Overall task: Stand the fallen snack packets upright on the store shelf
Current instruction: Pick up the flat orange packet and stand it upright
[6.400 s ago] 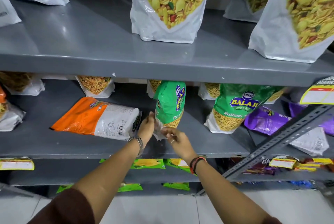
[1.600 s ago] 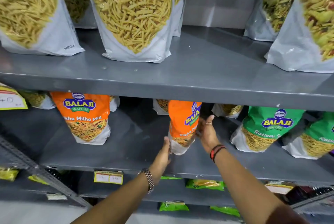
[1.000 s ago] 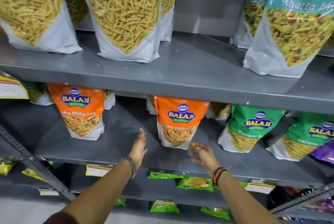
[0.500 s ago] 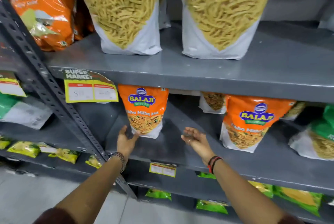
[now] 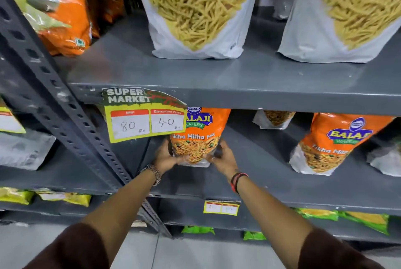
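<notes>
An orange Tikha Mitha Mix packet point(image 5: 199, 136) stands upright on the grey middle shelf point(image 5: 271, 182), its top partly hidden behind a price tag. My left hand point(image 5: 167, 157) grips its lower left side and my right hand point(image 5: 223, 159) grips its lower right side. A second orange packet of the same kind point(image 5: 334, 145) stands upright further right. A pale packet point(image 5: 23, 151) lies flat on the shelf bay to the left.
A yellow price tag point(image 5: 145, 116) hangs from the upper shelf edge point(image 5: 260, 99). A slanted perforated steel post point(image 5: 71, 112) crosses left of my hands. Big sev bags point(image 5: 195, 12) stand above. Green and yellow packets point(image 5: 347, 218) lie on the lowest shelf.
The view has shifted left and closer. Both hands, open and apart half a second ago, have closed on the base of the left orange packet.
</notes>
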Demonstrator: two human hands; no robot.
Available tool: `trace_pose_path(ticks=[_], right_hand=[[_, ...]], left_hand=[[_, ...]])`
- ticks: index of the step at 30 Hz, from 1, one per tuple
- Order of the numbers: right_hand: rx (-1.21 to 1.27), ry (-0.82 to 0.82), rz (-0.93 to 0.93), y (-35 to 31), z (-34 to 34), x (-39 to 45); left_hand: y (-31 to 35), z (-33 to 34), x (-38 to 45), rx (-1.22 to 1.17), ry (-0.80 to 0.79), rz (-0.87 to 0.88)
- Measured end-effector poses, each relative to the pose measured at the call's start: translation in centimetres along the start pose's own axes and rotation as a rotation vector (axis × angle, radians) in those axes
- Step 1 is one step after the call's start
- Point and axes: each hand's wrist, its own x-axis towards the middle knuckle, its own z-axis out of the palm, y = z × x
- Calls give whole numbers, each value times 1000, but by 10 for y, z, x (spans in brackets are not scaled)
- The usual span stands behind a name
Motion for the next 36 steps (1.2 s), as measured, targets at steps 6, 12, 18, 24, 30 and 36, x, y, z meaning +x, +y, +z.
trace_pose_path(ticks=[6,12,18,24,30,36], right_hand=[[-45,15,-1,3,-2,11],[89,-49,67,15,-22,6],[-185,70,-25,45,-99,-20],[-232,181,-45,74,-197,-64],[-179,297,17,87,-288,-90],[-30,252,78,79,-338,-76]], left_hand=[[2,1,8,37,6,-17],[-6,6,-13,-73,32,25],[-16,39,-45,-108,215,-93],[16,122,-91,-217,358,-132],[52,220,-92,-145,31,56],[104,296,-72,-131,-216,19]])
